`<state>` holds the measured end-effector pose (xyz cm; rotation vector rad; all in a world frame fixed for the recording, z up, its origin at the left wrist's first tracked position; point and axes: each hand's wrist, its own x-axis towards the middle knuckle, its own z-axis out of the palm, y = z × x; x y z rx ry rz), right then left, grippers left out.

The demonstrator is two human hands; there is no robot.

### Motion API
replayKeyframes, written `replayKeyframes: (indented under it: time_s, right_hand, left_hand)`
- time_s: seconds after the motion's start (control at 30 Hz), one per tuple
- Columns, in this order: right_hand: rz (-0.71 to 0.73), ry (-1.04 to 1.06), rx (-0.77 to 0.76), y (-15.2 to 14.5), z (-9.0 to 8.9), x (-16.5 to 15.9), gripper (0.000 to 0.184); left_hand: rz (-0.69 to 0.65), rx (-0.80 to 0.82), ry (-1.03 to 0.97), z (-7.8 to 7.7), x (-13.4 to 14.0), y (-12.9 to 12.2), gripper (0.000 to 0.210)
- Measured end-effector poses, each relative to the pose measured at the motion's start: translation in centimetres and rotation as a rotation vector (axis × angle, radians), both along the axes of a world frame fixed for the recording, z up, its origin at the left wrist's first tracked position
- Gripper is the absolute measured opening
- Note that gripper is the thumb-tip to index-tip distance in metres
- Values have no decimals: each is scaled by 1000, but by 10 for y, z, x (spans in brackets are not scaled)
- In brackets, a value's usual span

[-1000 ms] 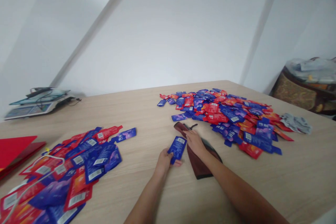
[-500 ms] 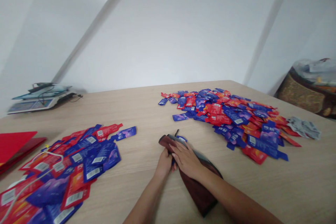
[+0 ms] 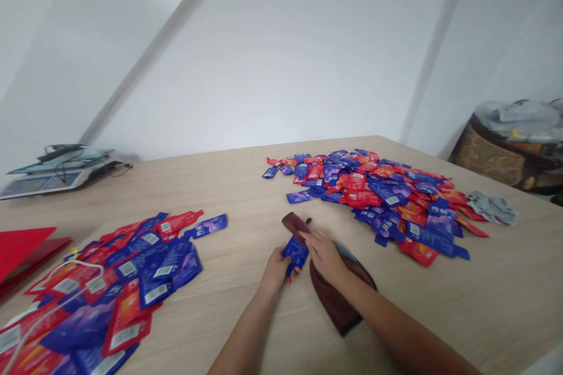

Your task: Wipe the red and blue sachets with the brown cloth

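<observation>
My left hand (image 3: 276,269) is closed on the edge of a blue-purple sachet (image 3: 297,253), whose printed face shows above the table. Just right of it, my right hand (image 3: 326,259) grips a dark brown cloth (image 3: 338,306) with a grey-green patch along its far side. One end of the cloth sticks out past my right fingers, over the top of the sachet. The rest of the cloth hangs down under my right wrist toward the tabletop. My right fingertips are partly hidden by the cloth.
A heap of red and blue sachets (image 3: 360,187) lies at the right, with a crumpled grey glove-like cloth (image 3: 492,207) at its edge. Another sachet pile (image 3: 127,269) with a white cord spreads at the left, near a red folder-like item (image 3: 26,252). A scale (image 3: 57,179) stands far left.
The blue sachet has come out from under the cloth and shows in my left hand. My right hand and the cloth have shifted right, away from the left hand. The view has shifted slightly.
</observation>
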<state>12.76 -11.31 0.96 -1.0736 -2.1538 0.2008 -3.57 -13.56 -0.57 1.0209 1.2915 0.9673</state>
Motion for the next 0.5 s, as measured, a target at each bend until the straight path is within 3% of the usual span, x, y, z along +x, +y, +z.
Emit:
replayKeyframes:
  time_s: [0.07,0.13,0.23,0.33,0.5]
  right_hand:
    - [126,-107,-19,-21,2,-6,42]
    - [162,-196,-71,-31,3,-13,48]
    - [77,-254,-139,-20,1,-18,51]
    - [-56,-284,-179,10,-1,-13,48]
    - [-218,-241,-202,40,2,5,45]
  left_hand:
    - [-2,21,25,0,2,0,19]
    - [-6,31,30,0,3,0,15]
    - [-2,25,31,2,4,-1,26]
    - [6,-9,26,3,3,-2,39]
    - [13,-35,-33,4,-1,-5,45]
